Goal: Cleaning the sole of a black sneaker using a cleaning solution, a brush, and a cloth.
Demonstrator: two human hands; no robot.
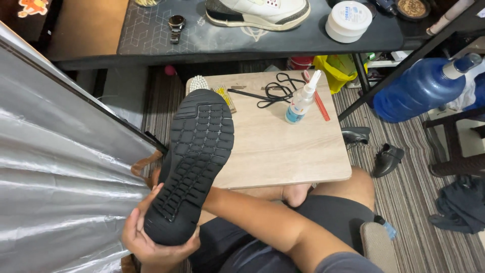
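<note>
Shoe (194,162), black, held sole-up and tilted over the lap of a seated person, its toe end reaching over the near-left corner of a small pale wooden table (283,151). The left hand (146,237) cups the heel from below, fingers curled around it. The right forearm crosses the body toward the shoe, but the right hand is hidden behind the sole, so its grip cannot be told.

On the table stand a small clear dropper bottle (301,101) with a white nozzle, a tangle of black laces (278,91), a red stick (321,105) and, at the far edge, a pale brush (198,82). Beyond, a dark desk (166,35) carries a white sneaker (257,11), a wristwatch (176,24) and a round white tub (348,20).

The shoe rests mainly on one cupped palm; if that hold loosens, the heel could likely slip to the floor. Swinging the toe sideways could knock over the upright bottle nearby.
</note>
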